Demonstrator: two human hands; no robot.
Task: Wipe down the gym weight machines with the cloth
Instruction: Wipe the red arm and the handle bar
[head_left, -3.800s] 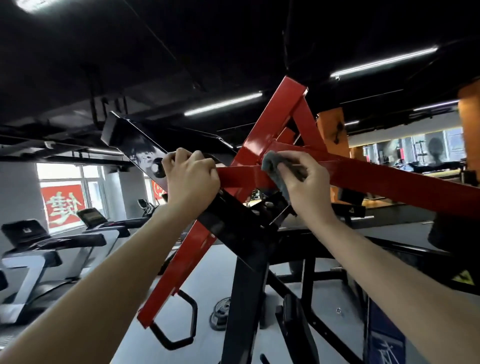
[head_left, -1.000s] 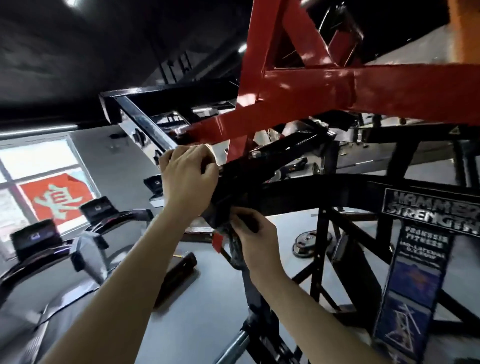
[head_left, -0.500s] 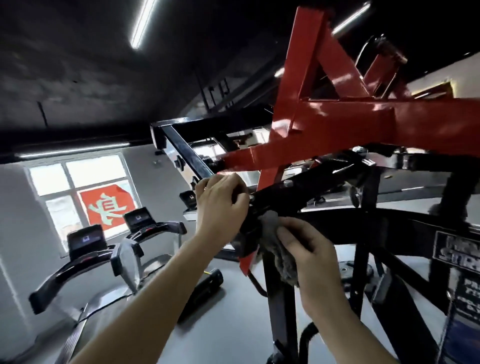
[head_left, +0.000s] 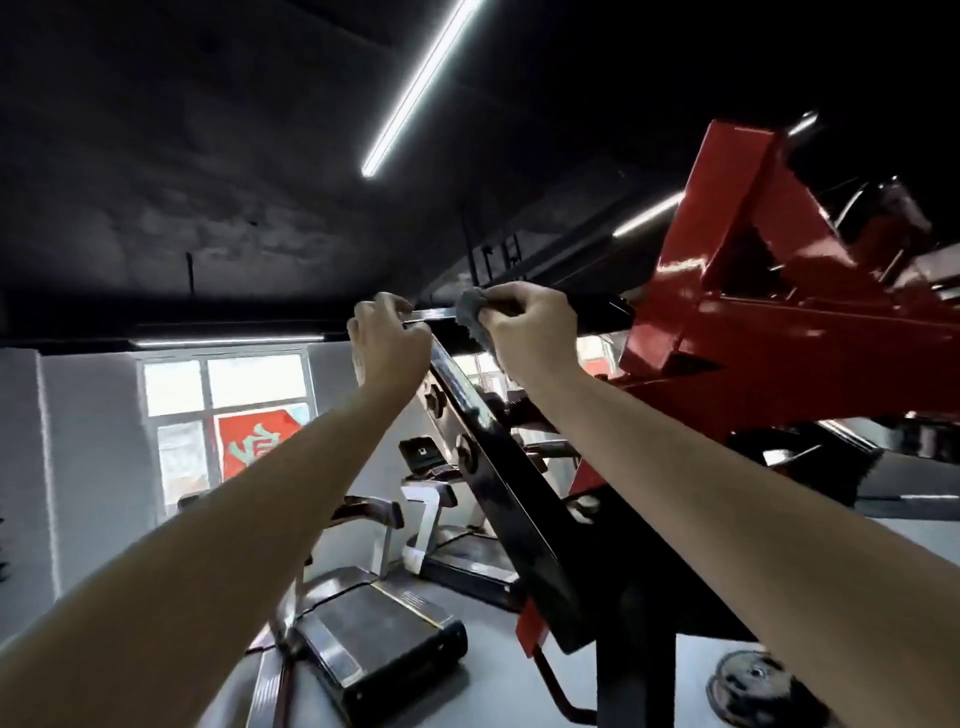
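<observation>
Cloth (head_left: 470, 307) has risen, pinched between right fingers (head_left: 521, 298).

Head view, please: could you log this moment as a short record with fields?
Left hand: grips the corner of the black machine frame
Right hand: holds the grey cloth against the frame's top bar
Red lever arm: right of both hands, untouched
Background: treadmill, window

It was a gym. Treadmills (head_left: 363, 639) stood by the window (head_left: 254, 379), a red and black weight machine (head_left: 727, 312) rose close by, and a weight plate (head_left: 753, 686) lay on the floor (head_left: 493, 696).
</observation>
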